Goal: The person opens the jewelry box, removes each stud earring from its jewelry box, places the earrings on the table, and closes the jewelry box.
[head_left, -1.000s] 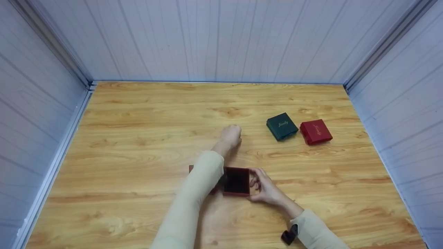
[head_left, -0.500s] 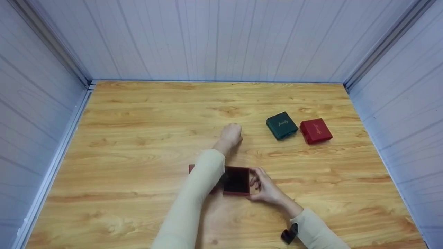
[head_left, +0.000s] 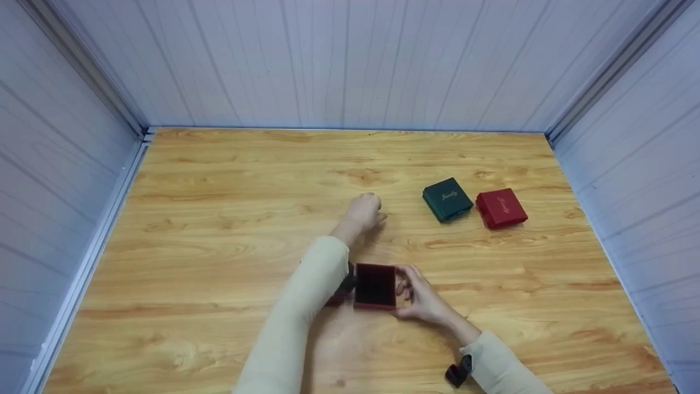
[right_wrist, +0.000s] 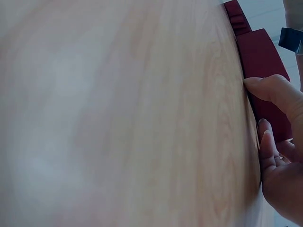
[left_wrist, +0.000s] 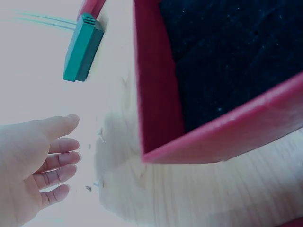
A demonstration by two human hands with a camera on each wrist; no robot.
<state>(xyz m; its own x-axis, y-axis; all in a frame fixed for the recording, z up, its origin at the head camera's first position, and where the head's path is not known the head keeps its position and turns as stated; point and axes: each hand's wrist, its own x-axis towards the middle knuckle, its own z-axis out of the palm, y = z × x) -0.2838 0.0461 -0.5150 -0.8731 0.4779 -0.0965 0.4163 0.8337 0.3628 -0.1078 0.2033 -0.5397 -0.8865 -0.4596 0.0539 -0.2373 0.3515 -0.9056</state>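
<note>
Thumb and fingers of my right hand (head_left: 421,300) grip the right side of a red jewelry box base (head_left: 375,306), which is open at the top with a dark lining inside. The right wrist view shows the thumb on the box's red side wall (right_wrist: 262,54). Beyond the box, my left hand (head_left: 362,212) hovers low over the table, its fingers loosely bent and holding nothing in the left wrist view. A few tiny bits (left_wrist: 88,188) lie by those fingertips, too small to identify. Another red piece (head_left: 334,300) is mostly hidden under the left sleeve.
A closed green jewelry box (head_left: 448,200) and a closed red one (head_left: 501,208) sit side by side at the back right. Pale panel walls (head_left: 306,65) bound the wooden table (head_left: 191,219) at the back and both sides.
The left hand's fingers have loosened, the thumb now standing out, and its forearm has shifted slightly left. The right hand and the red base stay in place.
</note>
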